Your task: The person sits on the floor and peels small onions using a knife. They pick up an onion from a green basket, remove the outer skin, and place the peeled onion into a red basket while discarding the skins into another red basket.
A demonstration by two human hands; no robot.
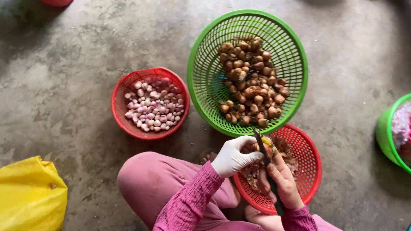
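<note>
step: peeling a shallot (266, 148) with a knife (264, 156) over the red basket (309, 171); judged mid-peel, skin partly on
left hand (233, 157): white glove, fingers curled and clamped on the shallot, holding it up over the basket rim
right hand (284, 182): bare, fingers wrapped tight round the knife handle, thumb up near the blade; blade tip points away, laid against the shallot
shallot: between both hands, just above the near edge of the red basket, brown skin showing; how much is stripped, can't tell
red basket: under the hands, holds what looks like dry peel scraps; partly tucked under the green basket (201, 77)
green basket: large, tilted, propped on the red basket's far rim; heap of unpeeled shallots (251, 83) inside
small red basket (122, 115): left of the green one, well apart from the hands; peeled pale-pink shallots (153, 105) in it
other: green tub (385, 132) at right edge with pinkish contents, yellow bag (30, 196) lower left, concrete floor (64, 64); person squats, pink sleeves and trousers
next move calls for (judgement): blade kept shallow under the skin, glove thumb clear of the edge, steady pinch so the bulb doesn't spin; scraps fall straight down into the basket below
</note>
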